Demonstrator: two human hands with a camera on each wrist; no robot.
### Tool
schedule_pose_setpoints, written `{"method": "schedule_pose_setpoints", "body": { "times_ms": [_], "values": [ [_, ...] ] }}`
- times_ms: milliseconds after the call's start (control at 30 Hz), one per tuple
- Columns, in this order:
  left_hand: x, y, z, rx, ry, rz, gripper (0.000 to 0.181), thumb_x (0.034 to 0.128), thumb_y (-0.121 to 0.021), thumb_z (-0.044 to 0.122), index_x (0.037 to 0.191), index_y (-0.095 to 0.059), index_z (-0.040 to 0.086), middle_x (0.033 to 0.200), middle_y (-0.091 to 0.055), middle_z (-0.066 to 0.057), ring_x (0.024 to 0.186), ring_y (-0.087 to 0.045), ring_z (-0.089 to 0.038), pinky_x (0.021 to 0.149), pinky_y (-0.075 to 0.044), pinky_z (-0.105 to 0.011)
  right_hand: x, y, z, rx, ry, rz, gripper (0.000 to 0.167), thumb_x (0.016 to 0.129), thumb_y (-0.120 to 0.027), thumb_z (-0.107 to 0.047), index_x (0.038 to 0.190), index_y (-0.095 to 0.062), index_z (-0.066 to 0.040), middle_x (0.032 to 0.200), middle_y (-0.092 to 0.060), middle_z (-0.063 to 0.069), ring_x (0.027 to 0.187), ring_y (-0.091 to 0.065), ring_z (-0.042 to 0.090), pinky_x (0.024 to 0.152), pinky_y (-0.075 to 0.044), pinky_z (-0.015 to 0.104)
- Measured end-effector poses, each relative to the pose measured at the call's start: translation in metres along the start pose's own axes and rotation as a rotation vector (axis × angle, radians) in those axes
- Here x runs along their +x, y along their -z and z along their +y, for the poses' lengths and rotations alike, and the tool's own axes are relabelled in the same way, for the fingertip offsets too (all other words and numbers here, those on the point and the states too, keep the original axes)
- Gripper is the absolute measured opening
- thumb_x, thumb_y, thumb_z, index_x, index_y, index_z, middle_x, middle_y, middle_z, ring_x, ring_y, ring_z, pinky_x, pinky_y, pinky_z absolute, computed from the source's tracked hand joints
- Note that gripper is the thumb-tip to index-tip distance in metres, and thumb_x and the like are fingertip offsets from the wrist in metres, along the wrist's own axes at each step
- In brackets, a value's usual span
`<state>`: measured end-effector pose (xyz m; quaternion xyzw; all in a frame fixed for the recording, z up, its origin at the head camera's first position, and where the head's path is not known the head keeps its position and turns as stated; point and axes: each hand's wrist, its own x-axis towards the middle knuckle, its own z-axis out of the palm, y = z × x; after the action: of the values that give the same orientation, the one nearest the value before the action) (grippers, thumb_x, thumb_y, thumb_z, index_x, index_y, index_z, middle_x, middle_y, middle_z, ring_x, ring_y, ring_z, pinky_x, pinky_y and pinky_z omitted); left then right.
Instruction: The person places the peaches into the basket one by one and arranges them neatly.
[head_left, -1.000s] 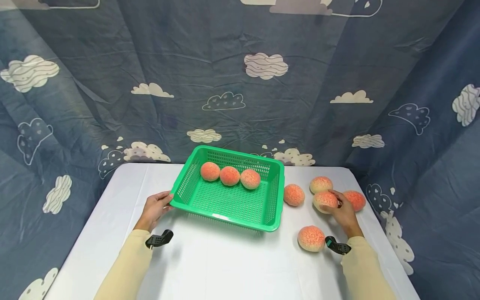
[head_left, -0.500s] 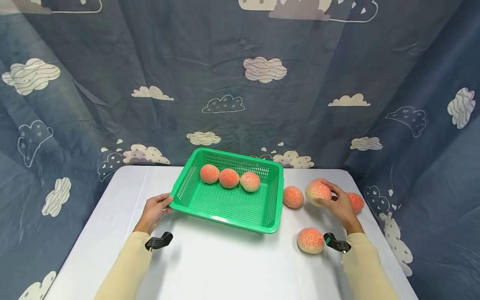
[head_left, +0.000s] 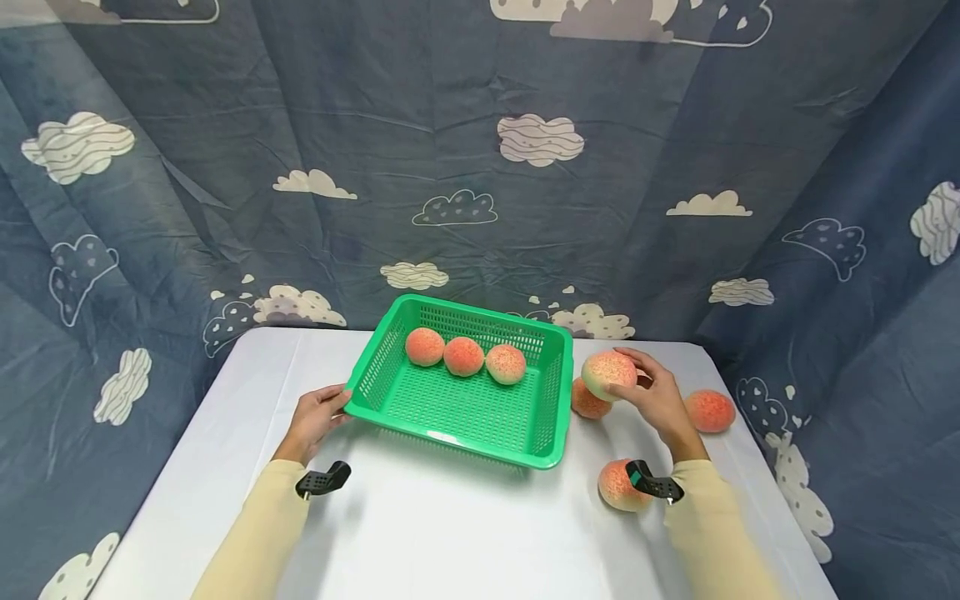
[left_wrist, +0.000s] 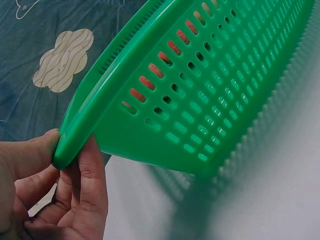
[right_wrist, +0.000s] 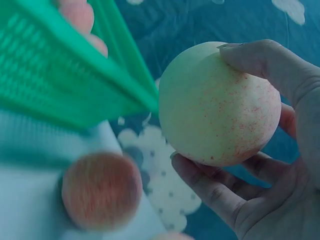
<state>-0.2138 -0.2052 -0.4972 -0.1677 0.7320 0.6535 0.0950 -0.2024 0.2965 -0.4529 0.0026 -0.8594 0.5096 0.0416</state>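
My left hand (head_left: 309, 423) pinches the left front corner of a green plastic basket (head_left: 465, 446) between thumb and fingers. The left wrist view shows the thumb on the basket's rim (left_wrist: 75, 142) and fingers beneath it. Three peaches sit in a row at the back of the basket, the middle peach (head_left: 463, 357) among them. My right hand (head_left: 660, 400) grips a pale, red-speckled peach (head_left: 609, 373) above the table, right of the basket. In the right wrist view, thumb and fingers curl around this held peach (right_wrist: 215, 107).
One peach (head_left: 591, 402) lies against the basket's right side, partly covered by the held one. Another peach (head_left: 624, 485) lies near my right wrist, and a redder peach (head_left: 710, 411) near the right table edge. A cloud-patterned curtain (head_left: 450, 100) hangs behind the white table (head_left: 420, 533).
My right hand has lifted a peach off the table and carried it left toward the basket. My left hand keeps its hold on the basket, which stays in place.
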Motion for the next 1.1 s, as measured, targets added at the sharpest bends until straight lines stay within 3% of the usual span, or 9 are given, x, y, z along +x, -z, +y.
{"method": "schedule_pose_setpoints", "body": {
  "times_ms": [133,433,833,1100],
  "values": [
    [0.0,0.0,0.0,-0.007,-0.007,-0.005,0.044,0.1009,-0.052,0.015,0.137,-0.045,-0.01,0.119,-0.056,-0.017,0.084,-0.058,-0.006,0.08,-0.055,-0.024,0.004,-0.013,-0.014,0.027,0.042,-0.039,0.066,0.084,-0.076,-0.012,0.142,-0.045,-0.006,0.13,-0.05,0.018,0.1,-0.052,0.019,0.077,-0.047,0.018],
    [-0.001,0.001,0.0,-0.014,-0.008,-0.006,0.044,0.1009,-0.053,0.015,0.137,-0.045,-0.009,0.117,-0.057,-0.015,0.085,-0.058,-0.006,0.085,-0.054,-0.03,0.017,-0.047,-0.042,0.099,0.045,-0.115,0.065,0.084,-0.074,-0.005,0.141,-0.045,-0.003,0.136,-0.044,0.022,0.108,-0.052,0.034,0.074,-0.05,0.025],
    [0.0,0.001,0.0,-0.023,-0.016,-0.009,0.043,0.1009,-0.052,0.013,0.136,-0.045,-0.01,0.113,-0.058,-0.013,0.084,-0.058,-0.006,0.089,-0.053,-0.034,0.033,-0.097,-0.062,0.104,0.023,-0.163,0.063,0.08,-0.078,-0.009,0.137,-0.052,-0.013,0.133,-0.048,0.016,0.107,-0.052,0.034,0.078,-0.052,0.039],
    [-0.001,0.001,0.001,-0.032,-0.009,-0.008,0.044,0.1005,-0.053,0.012,0.136,-0.044,-0.011,0.111,-0.058,-0.011,0.083,-0.058,-0.006,0.091,-0.052,-0.036,0.042,-0.13,-0.075,0.077,0.053,-0.186,0.061,0.079,-0.078,-0.007,0.135,-0.054,-0.009,0.13,-0.052,0.018,0.099,-0.056,0.031,0.077,-0.052,0.039]
  ]
}}
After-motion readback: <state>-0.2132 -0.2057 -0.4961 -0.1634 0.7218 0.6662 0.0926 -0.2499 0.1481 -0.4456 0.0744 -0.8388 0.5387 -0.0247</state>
